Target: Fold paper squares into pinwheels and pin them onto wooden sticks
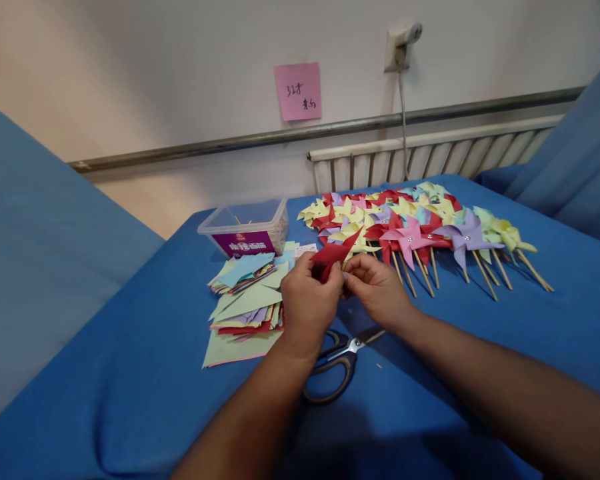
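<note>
Folded red paper (331, 254), raised above the middle of the bench (145, 373), gripped in the left hand (310, 293). Right hand (384, 291) with fingertips pinched together at the paper's near side; cannot tell what lies between them. Below the hands, on the bench: scissors (352, 345) with black handles, blades pointing toward the right edge, tip hidden from view. Left of the hands, toward the bench's left edge: layered stacks of coloured paper (250, 303), in green, blue, yellow, red and purple. Beyond these, near the far-left corner: clear plastic box (207, 230) with purple label, thin sticks inside. Along the far edge, toward the far-right corner: crowded rows of pinwheels (413, 239) on sticks, in red, yellow, pink, purple and pale green. Surface clad in smooth blue cloth. Behind the far edge: white radiator (423, 162), metal pipe (230, 143), pale wall (180, 73) with pink handwritten note (299, 92), socket (394, 57) and hanging cord (404, 123). Blue fabric (40, 233) at far left, more at far right.
</note>
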`<state>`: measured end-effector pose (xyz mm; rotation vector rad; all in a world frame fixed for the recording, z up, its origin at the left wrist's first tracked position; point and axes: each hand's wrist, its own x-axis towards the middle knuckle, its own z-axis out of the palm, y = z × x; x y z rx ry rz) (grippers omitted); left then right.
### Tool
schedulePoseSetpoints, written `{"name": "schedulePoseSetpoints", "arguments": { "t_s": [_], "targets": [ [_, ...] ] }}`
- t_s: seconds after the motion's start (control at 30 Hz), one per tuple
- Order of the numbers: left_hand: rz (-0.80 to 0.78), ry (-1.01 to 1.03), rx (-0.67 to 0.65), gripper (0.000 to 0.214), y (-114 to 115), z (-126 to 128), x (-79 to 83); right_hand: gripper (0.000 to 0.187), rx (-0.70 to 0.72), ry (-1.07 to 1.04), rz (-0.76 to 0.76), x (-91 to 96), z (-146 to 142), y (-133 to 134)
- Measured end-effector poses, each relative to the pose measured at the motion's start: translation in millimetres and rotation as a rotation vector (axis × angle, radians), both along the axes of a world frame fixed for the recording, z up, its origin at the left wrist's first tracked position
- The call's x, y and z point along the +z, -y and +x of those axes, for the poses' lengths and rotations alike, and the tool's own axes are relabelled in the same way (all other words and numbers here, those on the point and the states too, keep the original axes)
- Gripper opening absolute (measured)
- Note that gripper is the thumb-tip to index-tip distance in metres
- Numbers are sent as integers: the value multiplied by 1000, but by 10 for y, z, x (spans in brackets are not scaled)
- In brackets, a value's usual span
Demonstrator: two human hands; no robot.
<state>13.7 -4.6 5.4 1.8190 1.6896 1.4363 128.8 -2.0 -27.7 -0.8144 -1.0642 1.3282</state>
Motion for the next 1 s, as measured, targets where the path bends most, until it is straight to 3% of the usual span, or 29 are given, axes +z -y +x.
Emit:
{"name": "schedulePoseSetpoints", "arguments": {
  "t_s": [0.5,1.0],
  "targets": [
    [-20,-12,9,12,6,5,13,29,-27,61,21,8,6,8],
    [-15,-26,-10,12,5,0,26,17,-31,98,52,-19,17,5]
  ]
}}
